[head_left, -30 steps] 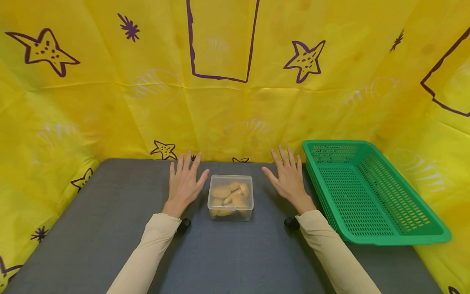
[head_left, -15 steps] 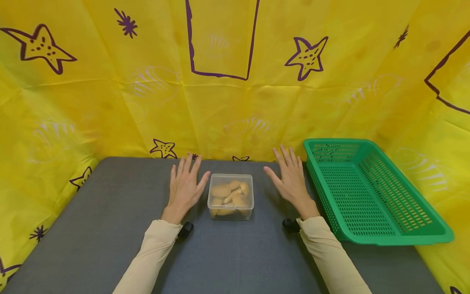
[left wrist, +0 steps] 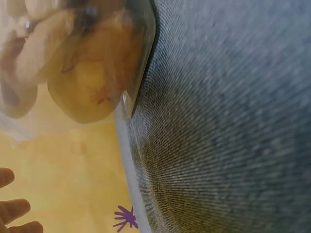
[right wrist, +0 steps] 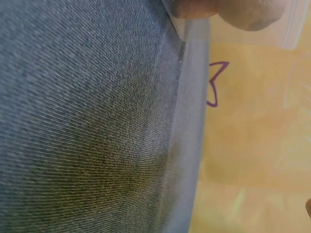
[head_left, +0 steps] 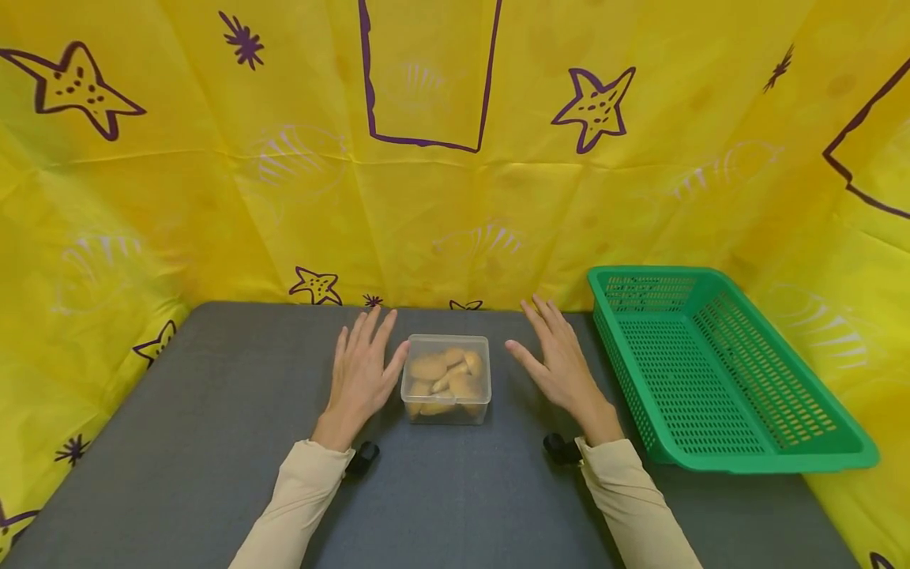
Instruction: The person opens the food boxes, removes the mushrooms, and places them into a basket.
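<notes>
A clear plastic lidded box (head_left: pixel 448 416) stands mid-table in the head view. Light-brown mushroom-shaped pieces (head_left: pixel 465 386) show through its lid and walls. To its left, my left hand (head_left: pixel 358 385) has its fingers extended, and the thumb tip is right at the box's left edge. My right hand (head_left: pixel 566 381) is on the other side, fingers extended, with a gap between thumb and box. Neither hand holds anything. The left wrist view shows some left fingertips (left wrist: pixel 15 210) below the rounded pieces (left wrist: pixel 90 90); the right wrist view catches the box corner (right wrist: pixel 291 24) at its top.
A green perforated plastic basket (head_left: pixel 682 462) sits on the right of the grey table (head_left: pixel 213 442), beside my right forearm. A yellow printed curtain (head_left: pixel 426 197) hangs behind the table and along both sides. Black wrist cameras (head_left: pixel 364 458) are strapped under both wrists.
Both hands have drawn slightly back towards me and turned a little inward. The left thumb has come nearer to the box, which has stayed in place along with the basket.
</notes>
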`<state>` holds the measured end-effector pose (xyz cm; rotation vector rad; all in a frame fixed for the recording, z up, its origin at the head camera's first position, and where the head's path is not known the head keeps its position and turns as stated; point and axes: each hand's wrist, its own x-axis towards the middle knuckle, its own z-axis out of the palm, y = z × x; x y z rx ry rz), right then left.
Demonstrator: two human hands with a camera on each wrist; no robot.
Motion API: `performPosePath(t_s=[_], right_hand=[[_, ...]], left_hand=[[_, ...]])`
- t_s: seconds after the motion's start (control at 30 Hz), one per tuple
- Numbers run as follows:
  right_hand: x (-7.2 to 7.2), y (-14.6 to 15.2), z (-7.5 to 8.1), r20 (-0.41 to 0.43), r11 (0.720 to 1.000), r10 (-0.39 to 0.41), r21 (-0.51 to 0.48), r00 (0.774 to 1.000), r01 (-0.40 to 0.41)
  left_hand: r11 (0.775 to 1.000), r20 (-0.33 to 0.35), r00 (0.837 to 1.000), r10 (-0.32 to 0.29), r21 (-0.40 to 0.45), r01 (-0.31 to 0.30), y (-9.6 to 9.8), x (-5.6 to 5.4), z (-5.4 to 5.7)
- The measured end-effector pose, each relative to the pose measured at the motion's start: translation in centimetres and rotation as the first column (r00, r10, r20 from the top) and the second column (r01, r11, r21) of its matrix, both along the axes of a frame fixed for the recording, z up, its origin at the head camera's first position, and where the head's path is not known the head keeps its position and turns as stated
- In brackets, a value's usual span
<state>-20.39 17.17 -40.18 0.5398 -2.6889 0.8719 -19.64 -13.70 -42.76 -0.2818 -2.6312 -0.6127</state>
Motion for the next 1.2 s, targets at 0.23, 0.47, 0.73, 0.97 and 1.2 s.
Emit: performPosePath(t_s=[0.23, 0.47, 0.73, 0.97, 1.2], right_hand=[[1.2, -0.4, -0.2, -0.002, 0.998, 0.052, -0.024, 0.999, -0.052], [1.9, -1.3, -0.9, 0.049, 0.993, 0.098, -0.071, 0.994, -0.094], [2.8, -2.1, -1.8, 0.146, 0.981, 0.167, -0.124, 0.975, -0.149], [2.9, -2.5, -2.5, 0.193, 0.975, 0.204, -0.133, 0.960, -0.180], [3.1, -2.9, -2.7, 0.254, 0.968, 0.228, -0.159, 0.940, -0.192]], left_hand=[[0.998, -0.014, 0.998, -0.056, 0.043, 0.056, 0.3, 1.1, -0.2], [0.986, -0.108, 0.985, -0.134, 0.083, 0.143, 0.4, 1.6, -0.7], [0.960, -0.205, 0.946, -0.250, 0.071, 0.269, 0.4, 1.9, -0.8], [0.942, -0.208, 0.925, -0.318, 0.045, 0.334, 0.4, 2.2, -0.9], [0.927, -0.214, 0.908, -0.360, 0.030, 0.374, 0.5, 2.4, -0.8]])
